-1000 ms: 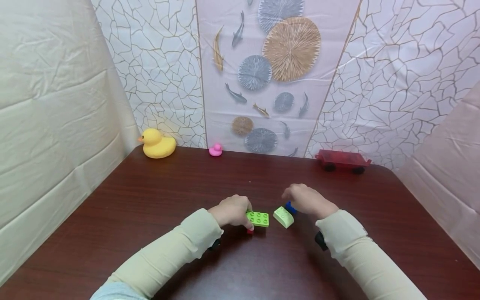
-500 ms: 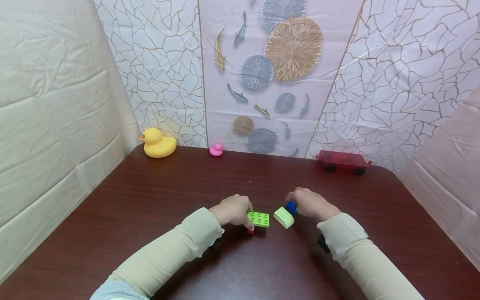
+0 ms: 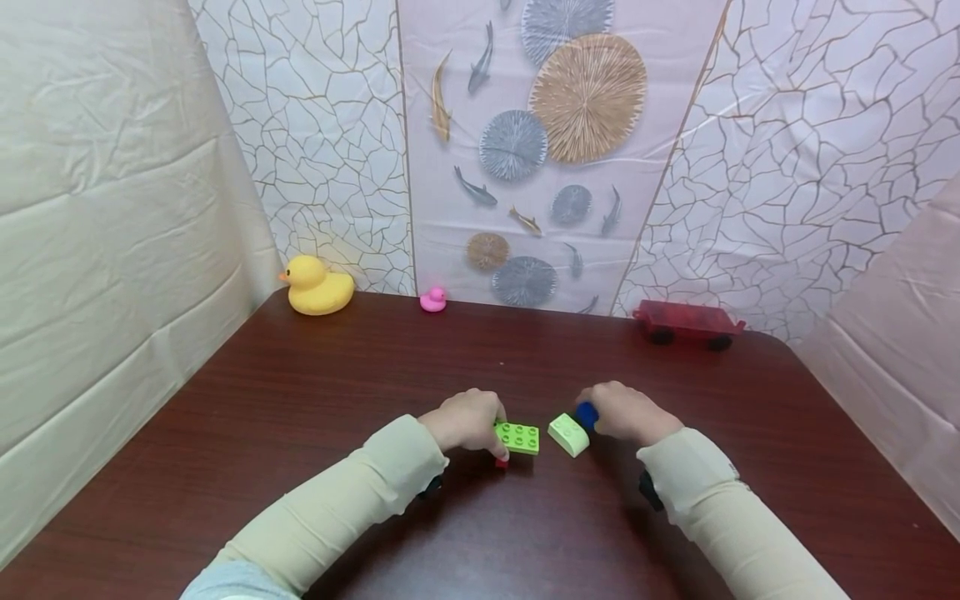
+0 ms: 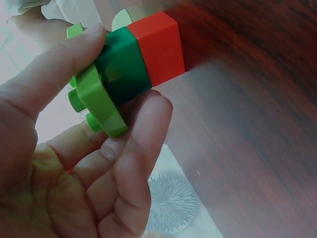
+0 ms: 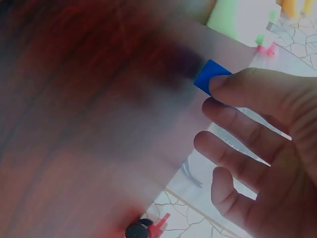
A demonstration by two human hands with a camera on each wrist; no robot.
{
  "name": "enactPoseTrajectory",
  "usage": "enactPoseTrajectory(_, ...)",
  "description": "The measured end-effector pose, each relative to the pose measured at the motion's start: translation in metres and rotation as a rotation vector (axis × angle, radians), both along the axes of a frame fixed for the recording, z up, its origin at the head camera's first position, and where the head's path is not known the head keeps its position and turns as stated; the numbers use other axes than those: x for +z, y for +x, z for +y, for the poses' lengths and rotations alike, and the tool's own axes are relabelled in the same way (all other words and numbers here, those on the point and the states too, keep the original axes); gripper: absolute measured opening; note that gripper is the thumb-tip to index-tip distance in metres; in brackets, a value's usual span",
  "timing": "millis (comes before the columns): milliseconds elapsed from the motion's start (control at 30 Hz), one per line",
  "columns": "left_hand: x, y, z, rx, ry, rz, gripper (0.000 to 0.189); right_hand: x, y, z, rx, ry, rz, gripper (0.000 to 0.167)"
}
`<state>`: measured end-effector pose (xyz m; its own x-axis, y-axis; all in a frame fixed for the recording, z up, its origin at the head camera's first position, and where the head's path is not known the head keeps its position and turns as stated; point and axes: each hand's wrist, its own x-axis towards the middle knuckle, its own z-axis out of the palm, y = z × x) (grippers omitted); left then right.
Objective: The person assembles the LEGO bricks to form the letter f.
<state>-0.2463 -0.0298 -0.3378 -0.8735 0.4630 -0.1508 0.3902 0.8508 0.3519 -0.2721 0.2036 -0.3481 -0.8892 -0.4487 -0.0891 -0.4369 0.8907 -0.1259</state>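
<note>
In the head view, my left hand point(image 3: 468, 421) grips a stack of toy building bricks between thumb and fingers. Its top is a lime-green plate point(image 3: 522, 438) with studs. The left wrist view shows a dark green brick point(image 4: 121, 67) under the plate and a red brick point(image 4: 162, 47) at the bottom, at or close to the tabletop. My right hand point(image 3: 630, 412) pinches a small blue brick point(image 3: 587, 415) with the thumb; the blue brick point(image 5: 205, 80) is partly covered by the thumb in the right wrist view. Between the hands lies a pale green curved brick point(image 3: 569, 434).
Along the back of the dark wooden table point(image 3: 375, 367) stand a yellow duck point(image 3: 320, 287), a small pink duck point(image 3: 432, 300) and a red toy wagon point(image 3: 688, 322) with black wheels. Patterned cloth hangs behind them, and pale cloth walls flank both sides.
My right hand has shifted a little right and nearer me, and now pinches the blue brick, which has turned. The left hand and its stack stay in place.
</note>
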Motion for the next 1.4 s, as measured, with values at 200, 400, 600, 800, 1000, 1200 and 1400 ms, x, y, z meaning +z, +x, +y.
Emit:
enactPoseTrajectory(200, 0.001, 0.000, 0.000, -0.002, -0.004, 0.006, 0.035, 0.004, -0.001, 0.000, 0.001, 0.016, 0.013, 0.032)
enactPoseTrajectory(400, 0.000, 0.000, 0.000, -0.001, -0.007, 0.007, 0.034, 0.007, 0.001, -0.001, -0.003, 0.021, 0.037, 0.033)
enactPoseTrajectory(600, -0.001, -0.001, 0.001, -0.002, -0.013, 0.006, 0.037, 0.011, 0.006, -0.004, 0.019, 0.033, 0.095, 0.034)
enactPoseTrajectory(800, 0.000, -0.001, 0.001, -0.003, -0.014, 0.008, 0.036, 0.017, 0.014, -0.010, 0.082, 0.036, 0.171, 0.034)
enactPoseTrajectory(1000, 0.000, 0.000, 0.001, 0.001, -0.017, 0.009, 0.036, 0.024, 0.021, -0.020, 0.098, 0.002, 0.181, 0.037)
enactPoseTrajectory(1200, 0.000, 0.000, 0.001, -0.001, -0.015, 0.011, 0.037, 0.028, 0.026, -0.030, 0.118, -0.015, 0.200, 0.033)
enactPoseTrajectory(1400, 0.000, -0.001, 0.001, -0.001, -0.018, 0.011, 0.036, 0.034, 0.032, -0.041, 0.147, 0.013, 0.213, 0.032)
